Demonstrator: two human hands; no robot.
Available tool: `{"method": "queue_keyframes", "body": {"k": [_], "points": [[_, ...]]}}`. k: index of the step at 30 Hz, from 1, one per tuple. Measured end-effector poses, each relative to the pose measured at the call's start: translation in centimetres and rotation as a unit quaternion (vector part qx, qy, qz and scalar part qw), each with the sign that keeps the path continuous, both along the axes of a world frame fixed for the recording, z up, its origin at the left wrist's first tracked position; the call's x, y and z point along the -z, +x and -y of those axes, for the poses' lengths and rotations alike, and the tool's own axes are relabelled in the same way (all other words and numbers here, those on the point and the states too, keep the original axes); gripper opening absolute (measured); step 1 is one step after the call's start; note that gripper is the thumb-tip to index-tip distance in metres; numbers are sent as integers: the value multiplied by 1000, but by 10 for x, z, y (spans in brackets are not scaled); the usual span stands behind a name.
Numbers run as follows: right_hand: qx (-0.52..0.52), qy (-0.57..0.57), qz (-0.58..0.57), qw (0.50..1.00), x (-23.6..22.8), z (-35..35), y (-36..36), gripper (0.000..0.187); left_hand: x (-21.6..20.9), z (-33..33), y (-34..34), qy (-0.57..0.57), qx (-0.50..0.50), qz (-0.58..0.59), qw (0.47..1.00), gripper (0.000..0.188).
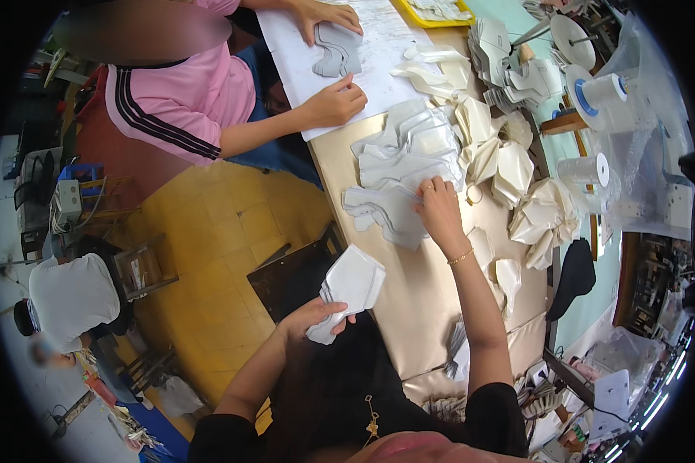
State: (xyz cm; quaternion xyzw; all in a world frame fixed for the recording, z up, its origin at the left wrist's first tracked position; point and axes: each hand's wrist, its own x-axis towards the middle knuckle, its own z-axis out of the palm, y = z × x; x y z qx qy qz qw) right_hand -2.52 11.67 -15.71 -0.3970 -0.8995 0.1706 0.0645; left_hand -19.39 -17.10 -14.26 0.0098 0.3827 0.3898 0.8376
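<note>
In my left hand (pixel 322 317) is a small stack of pale grey-white cut pieces (pixel 355 278), flat and angular with curved edges. The fingers and thumb close around its lower end, above my lap. My right hand (pixel 439 207) reaches over the table to a spread pile of similar light grey cut pieces (pixel 409 154). Its fingers are bent and close together at the right side of a lower stack (pixel 386 208), gripping the edge of the pieces; the fingertips are partly hidden.
Cream pieces in bundles (pixel 510 170) lie right of the pile. Thread spools (pixel 583 170) stand beyond the table (pixel 409 309). Across the far left corner, a co-worker in pink (pixel 185 100) handles grey pieces (pixel 337 50) on white paper (pixel 378 31). A yellow tray (pixel 440 21) is at the back.
</note>
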Motion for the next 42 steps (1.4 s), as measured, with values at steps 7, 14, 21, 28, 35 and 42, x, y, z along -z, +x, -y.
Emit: {"method": "queue_keyframes", "body": {"k": [7,14,21,28,35,42], "points": [[27,4,1,1000,0,4,2,36,12,-1,-4,-4,35,-10,999,26],[42,-77,-31,996,1,-2,2,37,16,-5,-9,-2,25,-5,1000,28],[47,-34,2,998,2,2,5,34,10,-21,-17,11,99,-25,995,31],[48,-250,-44,966,-65,16,15,24,26,-17,-13,51,66,-8,996,41],[-315,-482,-102,811,-118,18,19,19,20,-9,0,-55,13,75,996,107],[-370,-391,58,841,-92,35,-30,32,1,-28,20,93,103,189,972,55]]}}
